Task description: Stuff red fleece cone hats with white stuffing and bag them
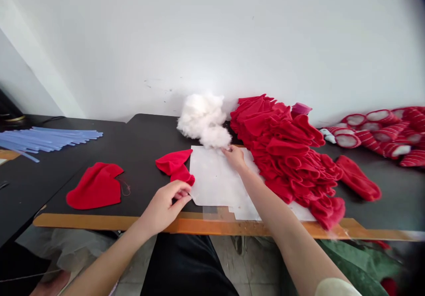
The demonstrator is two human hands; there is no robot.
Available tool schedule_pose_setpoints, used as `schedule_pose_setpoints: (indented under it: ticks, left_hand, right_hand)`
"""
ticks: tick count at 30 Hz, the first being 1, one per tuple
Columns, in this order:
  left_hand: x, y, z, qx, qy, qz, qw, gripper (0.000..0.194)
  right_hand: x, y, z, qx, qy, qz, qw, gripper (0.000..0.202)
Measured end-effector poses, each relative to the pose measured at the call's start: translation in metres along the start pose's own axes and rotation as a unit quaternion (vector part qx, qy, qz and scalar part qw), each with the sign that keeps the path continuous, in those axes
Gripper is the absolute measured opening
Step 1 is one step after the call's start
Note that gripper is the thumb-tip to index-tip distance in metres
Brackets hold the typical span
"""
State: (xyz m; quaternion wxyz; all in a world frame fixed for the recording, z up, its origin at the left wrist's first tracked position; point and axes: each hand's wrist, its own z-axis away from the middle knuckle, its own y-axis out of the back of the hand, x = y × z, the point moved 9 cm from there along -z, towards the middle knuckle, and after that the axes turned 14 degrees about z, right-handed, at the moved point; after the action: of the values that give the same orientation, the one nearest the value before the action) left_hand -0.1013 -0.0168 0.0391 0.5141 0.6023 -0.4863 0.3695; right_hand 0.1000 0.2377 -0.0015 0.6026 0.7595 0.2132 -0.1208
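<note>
My left hand [168, 203] pinches the near end of a small red fleece piece [175, 165] lying on the black table [142, 136]. My right hand [235, 156] reaches forward across a white sheet [215, 178] and its fingertips touch the bottom of a clump of white stuffing [204, 118]. Whether those fingers have hold of any stuffing is unclear. A big heap of red fleece pieces [288, 154] lies just right of my right arm.
Another red fleece piece [94, 186] lies at the left. A bundle of pale blue sticks [43, 138] is at the far left. Red-and-white striped stuffed pieces [381, 132] sit far right. A single red piece [358, 183] lies beside the heap. The table's wooden edge [99, 221] runs along the front.
</note>
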Motion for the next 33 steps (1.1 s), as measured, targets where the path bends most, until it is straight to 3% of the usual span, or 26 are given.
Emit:
schedule_pose_setpoints:
  ticks: [3, 6, 10, 12, 14, 18, 21, 23, 25, 28, 30, 32, 33]
  left_hand:
    - [0.02, -0.021, -0.03, -0.04, -0.061, -0.084, 0.994, 0.015]
    - [0.022, -0.041, -0.049, -0.042, -0.09, -0.181, 0.979, 0.02]
    - [0.013, -0.073, -0.044, -0.058, -0.109, -0.257, 0.958, 0.022]
    - [0.015, -0.08, -0.033, -0.038, -0.132, -0.299, 0.944, 0.019]
    - [0.019, -0.073, -0.02, 0.021, -0.145, -0.348, 0.926, 0.021]
    - [0.011, -0.027, -0.005, 0.16, -0.103, -0.402, 0.896, 0.034]
    - [-0.01, 0.001, -0.013, 0.162, -0.047, -0.373, 0.912, 0.027]
    - [-0.017, 0.008, -0.022, 0.151, -0.027, -0.345, 0.926, 0.022]
    - [-0.011, 0.007, -0.028, 0.162, -0.034, -0.314, 0.935, 0.021]
    - [0.011, -0.016, -0.031, 0.169, -0.092, -0.226, 0.955, 0.022]
    - [0.022, -0.034, -0.027, 0.189, -0.126, -0.128, 0.965, 0.022]
    - [0.024, -0.046, -0.019, 0.236, -0.134, -0.028, 0.962, 0.018]
    - [0.022, -0.052, -0.015, 0.252, -0.133, 0.006, 0.958, 0.016]
  right_hand:
    - [-0.001, 0.013, 0.033, -0.002, 0.067, 0.013, 0.998, 0.006]
    - [0.002, 0.028, 0.075, -0.016, 0.145, 0.017, 0.989, 0.016]
    - [0.007, 0.042, 0.141, -0.039, 0.268, 0.007, 0.963, 0.034]
    - [0.013, 0.048, 0.164, -0.019, 0.283, 0.021, 0.959, 0.033]
    - [0.016, 0.051, 0.179, 0.007, 0.287, 0.032, 0.957, 0.026]
    - [0.004, 0.044, 0.184, 0.015, 0.308, 0.013, 0.951, 0.027]
    - [-0.013, 0.04, 0.176, 0.023, 0.298, -0.014, 0.954, 0.033]
    - [-0.027, 0.045, 0.176, 0.03, 0.282, -0.059, 0.957, 0.032]
    - [-0.044, 0.053, 0.183, 0.02, 0.258, -0.139, 0.956, 0.026]
    - [-0.072, 0.062, 0.201, 0.011, 0.224, -0.244, 0.944, 0.021]
    - [-0.084, 0.066, 0.208, 0.058, 0.211, -0.253, 0.943, 0.025]
    - [-0.088, 0.057, 0.205, 0.072, 0.196, -0.238, 0.949, 0.029]
    - [-0.087, 0.046, 0.2, 0.045, 0.191, -0.235, 0.952, 0.029]
